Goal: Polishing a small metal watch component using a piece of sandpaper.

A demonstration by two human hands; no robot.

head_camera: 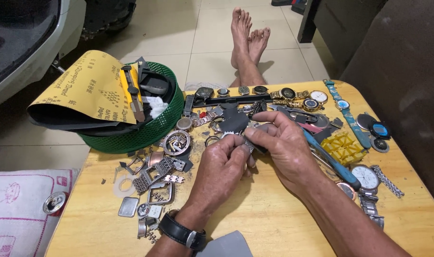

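Over the middle of a small yellow wooden table, my left hand and my right hand meet around one small metal watch part. Both pinch it between thumb and fingers. A dark, black piece sticks out just above my fingertips; whether it belongs to the same part is unclear. My left wrist wears a black strap watch. Loose metal buckles and bracelet links lie to the left of my left hand.
A green mesh basket with sandpaper sheets and a yellow utility knife stands at the back left. Several watches line the far edge. Blue-handled pliers, a yellow plastic block and a silver watch lie right. My bare feet rest beyond.
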